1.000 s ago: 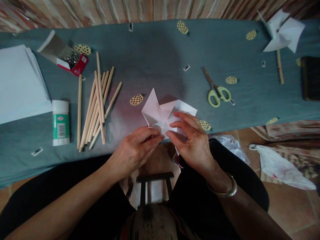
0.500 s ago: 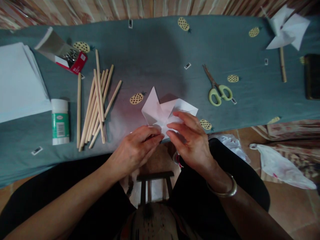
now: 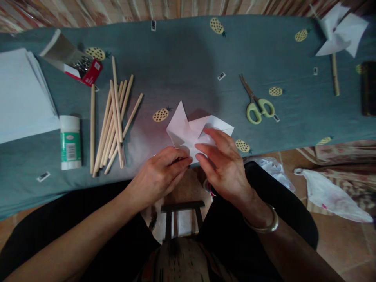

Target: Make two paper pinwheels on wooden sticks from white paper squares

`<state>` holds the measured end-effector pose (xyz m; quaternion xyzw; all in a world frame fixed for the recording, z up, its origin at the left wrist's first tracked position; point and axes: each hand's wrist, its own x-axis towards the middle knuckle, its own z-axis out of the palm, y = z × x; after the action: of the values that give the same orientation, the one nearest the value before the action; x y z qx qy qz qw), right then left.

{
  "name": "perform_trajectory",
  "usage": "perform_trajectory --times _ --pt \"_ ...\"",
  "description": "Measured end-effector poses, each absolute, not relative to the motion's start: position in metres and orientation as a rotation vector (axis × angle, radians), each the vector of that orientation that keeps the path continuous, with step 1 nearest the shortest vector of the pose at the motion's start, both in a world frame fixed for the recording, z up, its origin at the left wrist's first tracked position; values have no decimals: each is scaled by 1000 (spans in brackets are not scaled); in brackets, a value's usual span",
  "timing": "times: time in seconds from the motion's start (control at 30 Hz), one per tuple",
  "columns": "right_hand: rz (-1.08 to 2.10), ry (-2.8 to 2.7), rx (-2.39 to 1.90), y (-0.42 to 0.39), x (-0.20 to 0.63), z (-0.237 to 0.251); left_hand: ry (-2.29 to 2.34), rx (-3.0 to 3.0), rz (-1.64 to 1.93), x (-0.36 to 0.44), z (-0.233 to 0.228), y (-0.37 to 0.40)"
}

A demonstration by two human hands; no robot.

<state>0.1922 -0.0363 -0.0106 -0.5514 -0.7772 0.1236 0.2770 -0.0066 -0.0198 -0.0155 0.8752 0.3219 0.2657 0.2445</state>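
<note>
Plainly, both the left hand point(image 3: 160, 176) and the right hand point(image 3: 225, 164) pinch a white, pointed-fold paper pinwheel point(image 3: 192, 131) at the bench point(image 3: 188, 58) edge; no writing is legible.

long table point(image 3: 182, 55) under grey-blue cloth with pineapple print, small tags scattered. far left: white paper stack point(image 3: 23, 94). open red-white box point(image 3: 73, 62) with metal clips near it. glue stick point(image 3: 69, 141) on its side, beside loose bundle of wooden sticks point(image 3: 113, 117). near front edge, middle: folded white paper pinwheel point(image 3: 194, 131). right of centre: green-handled scissors point(image 3: 255, 103), blades shut. far right: finished pinwheel on stick point(image 3: 337, 35), dark flat object point(image 3: 368, 88) at the edge, kind unclear.
</note>
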Motion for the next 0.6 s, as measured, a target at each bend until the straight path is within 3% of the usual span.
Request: perform_trajectory --times 0.6 --pt "17 -2211 -1581 -43 177 -13 846 2547 587 -4 -9 -16"
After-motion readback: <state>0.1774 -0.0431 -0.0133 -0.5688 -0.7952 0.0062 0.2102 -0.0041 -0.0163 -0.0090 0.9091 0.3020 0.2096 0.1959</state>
